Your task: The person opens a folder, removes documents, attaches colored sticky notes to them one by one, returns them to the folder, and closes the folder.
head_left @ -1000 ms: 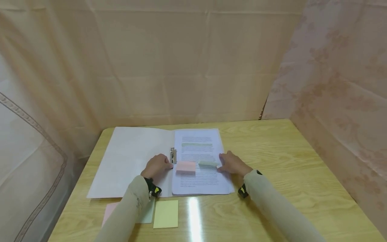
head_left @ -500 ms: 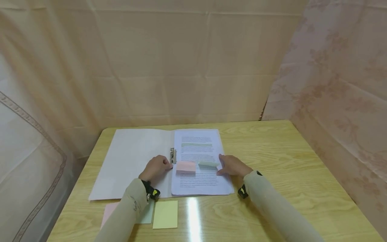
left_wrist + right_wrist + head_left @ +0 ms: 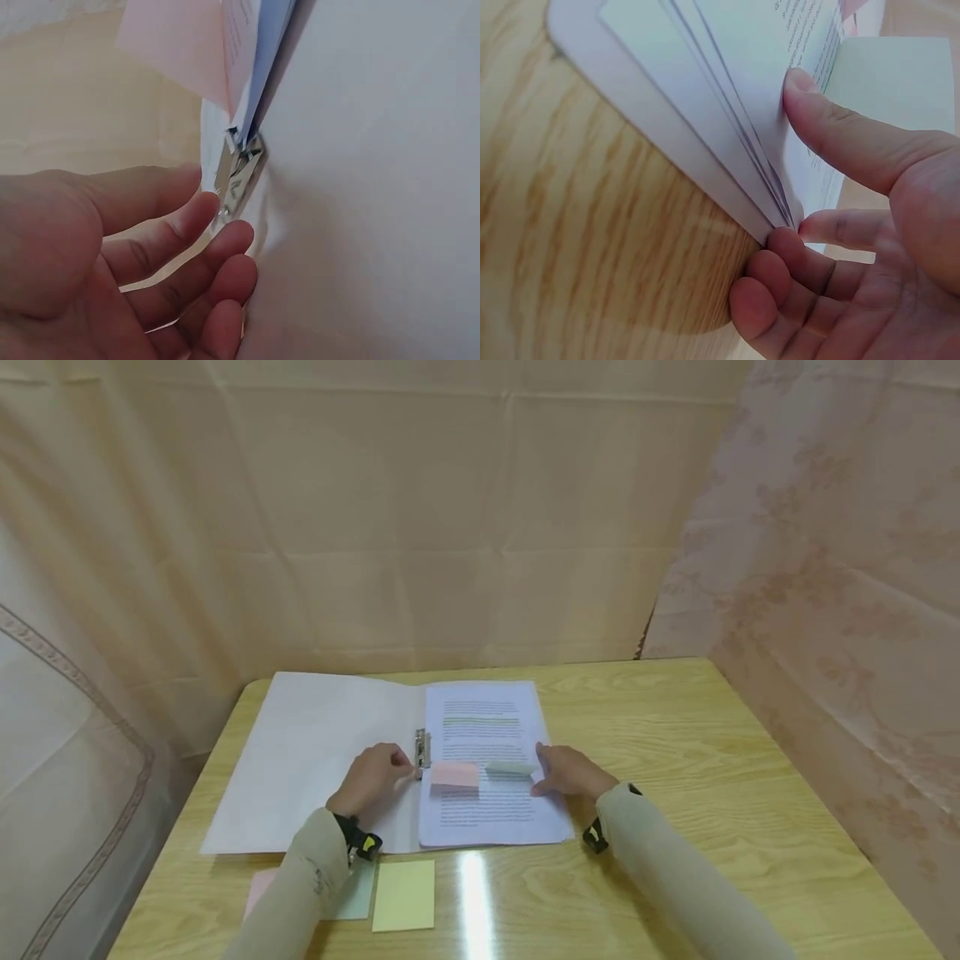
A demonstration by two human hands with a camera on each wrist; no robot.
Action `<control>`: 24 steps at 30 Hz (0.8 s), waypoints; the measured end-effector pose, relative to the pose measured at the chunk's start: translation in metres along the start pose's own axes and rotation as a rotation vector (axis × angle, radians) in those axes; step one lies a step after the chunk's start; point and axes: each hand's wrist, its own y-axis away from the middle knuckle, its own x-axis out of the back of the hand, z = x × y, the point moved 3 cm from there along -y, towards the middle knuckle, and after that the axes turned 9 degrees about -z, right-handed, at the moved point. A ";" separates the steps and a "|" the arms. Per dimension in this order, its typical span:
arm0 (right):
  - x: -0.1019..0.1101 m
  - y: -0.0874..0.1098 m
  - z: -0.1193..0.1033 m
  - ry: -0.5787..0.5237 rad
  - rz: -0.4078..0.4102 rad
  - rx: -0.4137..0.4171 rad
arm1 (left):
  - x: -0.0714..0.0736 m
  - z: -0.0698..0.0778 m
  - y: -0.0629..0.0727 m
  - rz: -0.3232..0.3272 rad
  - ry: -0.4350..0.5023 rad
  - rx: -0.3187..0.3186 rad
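Observation:
A white file folder lies spread on the table, with a stack of printed sheets on its right side. My left hand is at the lower end of the metal clip on the spine. In the left wrist view its fingers bend loosely beside the clip; whether a fingertip touches it I cannot tell. My right hand rests at the stack's right edge, its thumb on the top page and its other fingers against the sheet edges. A pink sticky note and a green one stand up from the page.
A yellow sticky note pad lies in front of the folder. Beside it, a green pad and a pink pad are partly covered by the left sleeve. The wooden table runs on to the right; curtains hang behind and at both sides.
My left hand has drawn back slightly to the left, and more of the clip's lower end now shows. The right hand stays at the stack's edge. The head view has shifted a little.

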 end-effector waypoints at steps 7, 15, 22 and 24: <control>0.000 0.000 0.000 -0.001 0.001 -0.002 | 0.017 -0.005 0.007 0.048 -0.041 0.002; -0.002 -0.003 0.003 -0.022 0.011 -0.009 | 0.040 -0.020 0.026 0.126 -0.072 0.023; -0.002 -0.005 0.008 -0.023 0.016 -0.009 | 0.066 -0.039 0.050 0.257 -0.156 -0.009; -0.002 -0.005 0.008 -0.025 0.019 0.000 | 0.072 -0.046 0.056 0.276 -0.140 0.000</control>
